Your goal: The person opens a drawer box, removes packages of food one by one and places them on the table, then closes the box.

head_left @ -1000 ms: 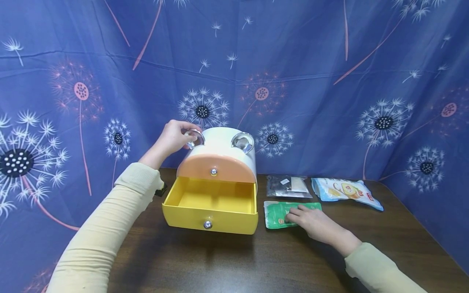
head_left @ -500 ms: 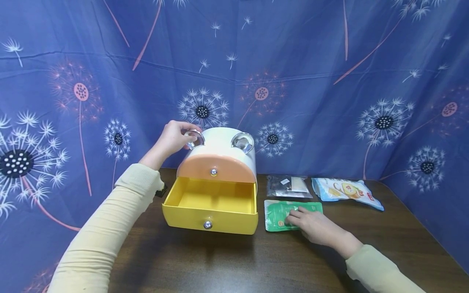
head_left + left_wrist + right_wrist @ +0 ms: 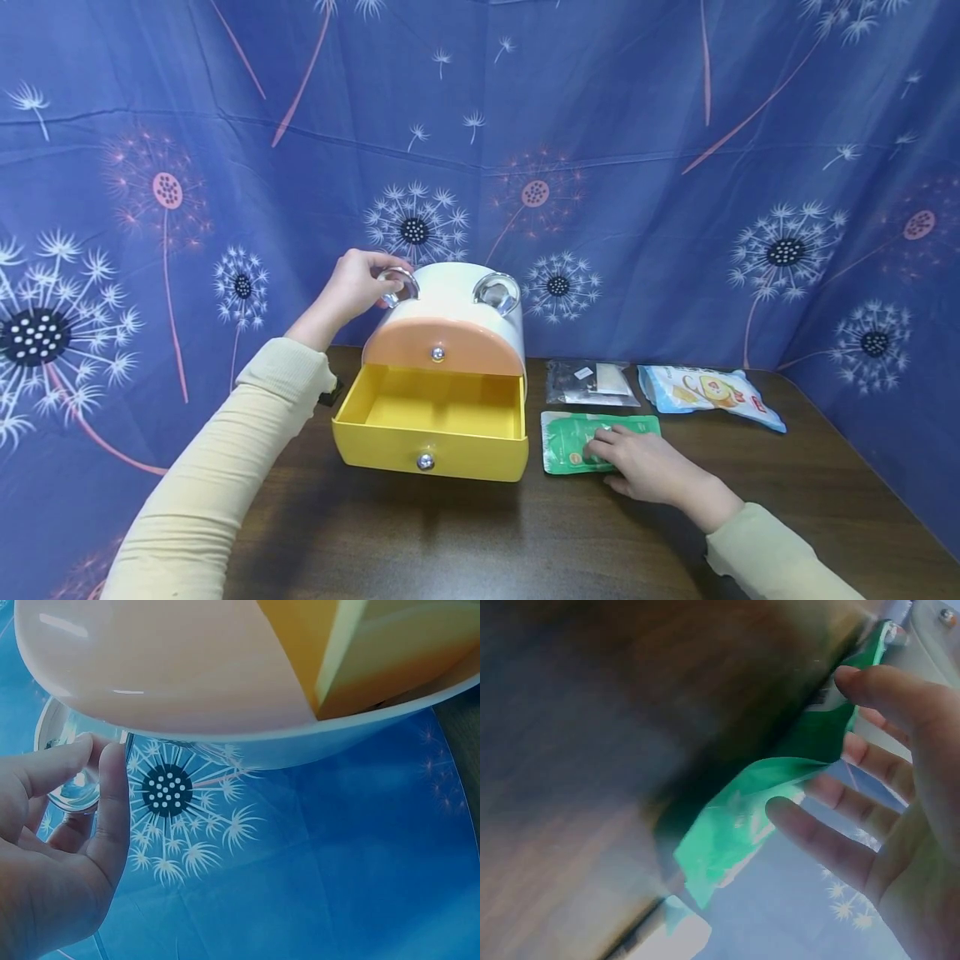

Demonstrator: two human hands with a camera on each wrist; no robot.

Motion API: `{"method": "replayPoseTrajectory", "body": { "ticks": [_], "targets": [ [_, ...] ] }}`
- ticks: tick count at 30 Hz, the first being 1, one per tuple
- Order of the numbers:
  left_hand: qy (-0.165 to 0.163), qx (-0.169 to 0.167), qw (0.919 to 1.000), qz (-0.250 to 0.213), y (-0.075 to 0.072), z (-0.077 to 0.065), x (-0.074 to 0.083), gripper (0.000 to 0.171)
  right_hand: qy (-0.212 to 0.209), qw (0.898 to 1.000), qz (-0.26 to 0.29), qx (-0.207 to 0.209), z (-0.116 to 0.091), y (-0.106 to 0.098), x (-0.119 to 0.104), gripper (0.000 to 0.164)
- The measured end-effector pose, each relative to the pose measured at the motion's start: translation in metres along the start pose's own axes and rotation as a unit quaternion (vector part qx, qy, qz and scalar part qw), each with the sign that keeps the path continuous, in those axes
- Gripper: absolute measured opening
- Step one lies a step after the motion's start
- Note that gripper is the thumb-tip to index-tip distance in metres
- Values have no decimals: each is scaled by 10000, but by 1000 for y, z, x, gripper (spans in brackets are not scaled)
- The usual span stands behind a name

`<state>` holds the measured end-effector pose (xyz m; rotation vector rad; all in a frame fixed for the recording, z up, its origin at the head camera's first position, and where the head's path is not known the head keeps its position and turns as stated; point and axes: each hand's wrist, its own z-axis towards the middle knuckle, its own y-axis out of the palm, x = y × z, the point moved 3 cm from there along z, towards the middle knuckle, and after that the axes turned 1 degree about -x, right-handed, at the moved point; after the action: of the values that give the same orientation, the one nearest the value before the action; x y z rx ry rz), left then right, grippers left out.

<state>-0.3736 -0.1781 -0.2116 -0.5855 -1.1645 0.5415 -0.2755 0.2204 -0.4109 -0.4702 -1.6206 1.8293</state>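
A white, round-topped drawer box (image 3: pixel 453 287) with a peach upper drawer front (image 3: pixel 397 342) stands mid-table. Its yellow lower drawer (image 3: pixel 375 454) is pulled out, with nothing inside. My left hand (image 3: pixel 351 287) holds the left silver ring (image 3: pixel 406 292) on top of the box; in the left wrist view, thumb and fingers pinch that ring (image 3: pixel 79 793). To the right of the drawer lies a green packet (image 3: pixel 561 446). My right hand (image 3: pixel 648 467) rests its fingertips on it, thumb held off to the side. The right wrist view has these fingers (image 3: pixel 825 844) spread along the bent packet (image 3: pixel 727 817).
Behind the green packet lies a clear plastic bag (image 3: pixel 566 383) with a pale card inside. A blue-and-white snack bag (image 3: pixel 712 392) is at the back right. A small black object (image 3: pixel 328 392) sits left of the box. Blue patterned cloth (image 3: pixel 637 167) hangs behind the table.
The green packet has shifted slightly toward me under the right hand. The right thumb now shows, spread away from the packet. My left hand stays on the ring.
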Motion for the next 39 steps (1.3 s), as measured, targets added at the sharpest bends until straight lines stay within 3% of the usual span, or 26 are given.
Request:
{"method": "replayPoseTrajectory", "body": {
  "ticks": [10,21,28,32,39],
  "targets": [
    [35,2,10000,-72,1,-1,0,26,-203,9961,-143,843,9,-23,-14,42],
    [41,-61,9999,-84,3,0,2,26,-223,9886,-159,1479,20,-59,-30,44],
    [36,-95,9999,-57,2,0,2,26,-375,9753,26,2175,30,-89,-42,24],
    [31,-76,10000,-50,2,0,1,26,-586,9655,147,2534,38,-107,-54,21],
    [-4,-67,9999,-107,2,1,-1,24,-885,9569,241,2756,54,-128,-81,26]
  ]
}}
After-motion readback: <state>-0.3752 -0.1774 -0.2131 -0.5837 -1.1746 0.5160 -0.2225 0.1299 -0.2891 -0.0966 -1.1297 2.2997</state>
